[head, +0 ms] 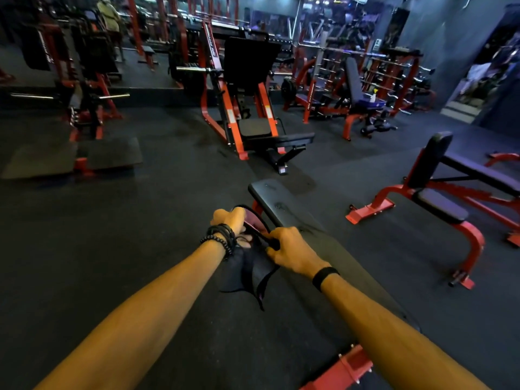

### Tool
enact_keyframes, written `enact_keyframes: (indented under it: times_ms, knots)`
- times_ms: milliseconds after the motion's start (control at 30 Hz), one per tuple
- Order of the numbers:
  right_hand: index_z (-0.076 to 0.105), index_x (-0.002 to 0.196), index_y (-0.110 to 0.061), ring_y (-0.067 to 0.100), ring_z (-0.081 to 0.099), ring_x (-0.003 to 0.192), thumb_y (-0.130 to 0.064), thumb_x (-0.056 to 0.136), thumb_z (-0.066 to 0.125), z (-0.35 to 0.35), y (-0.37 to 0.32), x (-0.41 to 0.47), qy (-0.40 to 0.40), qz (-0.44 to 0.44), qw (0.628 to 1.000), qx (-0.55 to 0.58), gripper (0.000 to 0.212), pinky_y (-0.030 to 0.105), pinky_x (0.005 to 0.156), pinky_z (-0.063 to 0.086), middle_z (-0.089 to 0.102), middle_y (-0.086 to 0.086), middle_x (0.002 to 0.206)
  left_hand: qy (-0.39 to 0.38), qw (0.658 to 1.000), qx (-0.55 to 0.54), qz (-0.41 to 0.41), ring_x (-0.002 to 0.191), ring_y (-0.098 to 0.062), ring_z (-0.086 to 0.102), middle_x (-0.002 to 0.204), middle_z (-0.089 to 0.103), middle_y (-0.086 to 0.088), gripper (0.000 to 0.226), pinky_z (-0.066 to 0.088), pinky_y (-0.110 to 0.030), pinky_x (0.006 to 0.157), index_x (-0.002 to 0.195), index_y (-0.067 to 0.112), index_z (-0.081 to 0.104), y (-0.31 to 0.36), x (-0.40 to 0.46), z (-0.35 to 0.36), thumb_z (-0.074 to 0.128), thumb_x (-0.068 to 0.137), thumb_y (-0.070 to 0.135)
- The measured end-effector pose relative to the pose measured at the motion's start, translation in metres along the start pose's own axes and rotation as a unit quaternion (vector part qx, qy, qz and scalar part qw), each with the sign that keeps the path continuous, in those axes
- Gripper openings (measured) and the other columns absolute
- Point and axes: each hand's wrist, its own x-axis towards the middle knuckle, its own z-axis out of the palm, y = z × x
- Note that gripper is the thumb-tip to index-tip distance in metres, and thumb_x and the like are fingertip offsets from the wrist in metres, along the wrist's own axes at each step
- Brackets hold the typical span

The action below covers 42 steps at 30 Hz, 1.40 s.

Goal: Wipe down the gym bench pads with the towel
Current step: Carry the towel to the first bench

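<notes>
Both hands out front, left hand (pixel 229 218) & right hand (pixel 289 249) w/ fingers closed on dark towel (pixel 249 266) held above near end of black bench (pixel 277 205); risk: loose corner dragging on floor, smearing grit onto pad.

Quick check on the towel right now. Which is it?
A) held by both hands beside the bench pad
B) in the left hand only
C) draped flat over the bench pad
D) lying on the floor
A: the left hand and the right hand both grip the dark towel, which hangs between them just left of the black bench pad, not spread on it.
</notes>
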Motion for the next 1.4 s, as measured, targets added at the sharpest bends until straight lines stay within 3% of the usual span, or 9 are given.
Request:
enact_keyframes:
  times_ms: [167, 333, 500, 800, 933, 1067, 1133, 1233, 1400]
  knots:
    - [0.075, 0.085, -0.007, 0.021, 0.063, 0.069, -0.009, 0.078, 0.071, -0.031, 0.032, -0.004, -0.026, 0.004, 0.999, -0.037, 0.008, 0.035, 0.062, 0.052, 0.069, 0.005, 0.075, 0.017, 0.938, 0.334, 0.093, 0.075, -0.038, 0.066, 0.090, 0.062, -0.012, 0.032, 0.060, -0.046, 0.068, 0.081, 0.006, 0.056, -0.009, 0.022, -0.020, 0.062, 0.069, 0.035]
    - [0.077, 0.095, -0.011, 0.021, 0.065, 0.078, -0.002, 0.078, 0.066, -0.052, 0.057, -0.005, -0.045, 0.071, 0.995, -0.058, 0.022, 0.029, 0.066, 0.050, 0.071, 0.008, 0.087, -0.084, 0.953, 0.280, 0.081, 0.041, -0.025, 0.060, 0.068, 0.070, -0.017, 0.027, 0.055, -0.036, 0.044, 0.094, 0.001, 0.067, -0.012, 0.013, 0.004, 0.046, 0.082, 0.012]
    - [0.072, 0.095, -0.010, 0.026, 0.065, 0.089, 0.005, 0.072, 0.059, -0.061, 0.087, -0.034, -0.012, 0.135, 0.989, -0.061, 0.031, 0.038, 0.075, 0.054, 0.071, 0.008, 0.095, -0.244, 0.946, 0.213, 0.011, 0.044, -0.025, 0.057, 0.053, 0.061, -0.011, 0.027, 0.058, -0.048, 0.065, 0.098, 0.001, 0.058, -0.012, 0.015, 0.036, 0.069, 0.087, 0.024]
    - [0.055, 0.082, -0.022, 0.020, 0.064, 0.081, 0.012, 0.076, 0.065, -0.072, 0.152, -0.102, 0.056, 0.201, 0.976, 0.064, 0.036, 0.018, 0.067, 0.050, 0.065, 0.000, 0.084, -0.254, 0.816, 0.420, 0.304, 0.065, -0.014, 0.054, 0.059, 0.051, 0.009, 0.033, 0.036, -0.024, 0.053, 0.057, 0.025, 0.052, -0.047, 0.004, 0.106, 0.079, 0.077, 0.026]
    - [0.059, 0.082, -0.018, 0.020, 0.065, 0.077, 0.011, 0.078, 0.067, -0.114, 0.174, -0.108, -0.100, 0.221, 0.966, 0.086, 0.031, 0.026, 0.068, 0.054, 0.067, 0.004, 0.080, -0.349, 0.781, 0.435, 0.280, 0.064, -0.007, 0.050, 0.064, 0.057, 0.005, 0.024, 0.038, -0.024, 0.059, 0.064, 0.021, 0.061, -0.028, 0.002, 0.139, 0.081, 0.076, 0.023]
    - [0.061, 0.104, -0.007, 0.013, 0.065, 0.077, 0.015, 0.084, 0.061, -0.204, 0.182, -0.090, 0.100, 0.145, 0.954, 0.242, 0.030, 0.026, 0.073, 0.056, 0.067, 0.009, 0.092, -0.364, 0.879, 0.131, 0.279, 0.064, -0.001, 0.058, 0.071, 0.066, 0.004, 0.008, 0.046, -0.016, 0.061, 0.080, 0.010, 0.067, 0.054, -0.021, 0.179, 0.073, 0.083, 0.006]
    - [0.045, 0.129, -0.019, 0.014, 0.069, 0.092, -0.007, 0.090, 0.067, -0.238, 0.194, -0.090, 0.216, 0.118, 0.867, 0.434, 0.046, 0.030, 0.079, 0.059, 0.068, 0.006, 0.109, -0.387, 0.890, -0.076, 0.229, 0.094, -0.016, 0.067, 0.107, 0.069, -0.010, 0.029, 0.055, -0.027, 0.079, 0.113, 0.008, 0.063, 0.078, -0.029, 0.192, 0.069, 0.086, 0.008]
    - [0.032, 0.145, -0.021, 0.028, 0.067, 0.110, -0.043, 0.078, 0.080, -0.223, 0.219, -0.098, 0.082, 0.211, 0.850, 0.476, 0.085, 0.053, 0.087, 0.057, 0.065, 0.006, 0.129, -0.405, 0.897, -0.064, 0.166, 0.111, -0.021, 0.064, 0.125, 0.065, -0.008, 0.064, 0.055, -0.034, 0.090, 0.126, 0.012, 0.058, 0.049, -0.034, 0.208, 0.085, 0.068, 0.016]
    - [0.042, 0.142, -0.012, 0.031, 0.068, 0.090, -0.003, 0.088, 0.069, -0.150, 0.255, -0.106, 0.032, 0.331, 0.796, 0.506, 0.061, 0.046, 0.072, 0.059, 0.070, 0.014, 0.113, -0.206, 0.973, 0.033, 0.099, 0.114, -0.032, 0.062, 0.120, 0.066, -0.017, 0.053, 0.048, -0.045, 0.100, 0.113, 0.005, 0.065, -0.032, -0.017, 0.231, 0.084, 0.063, 0.005]
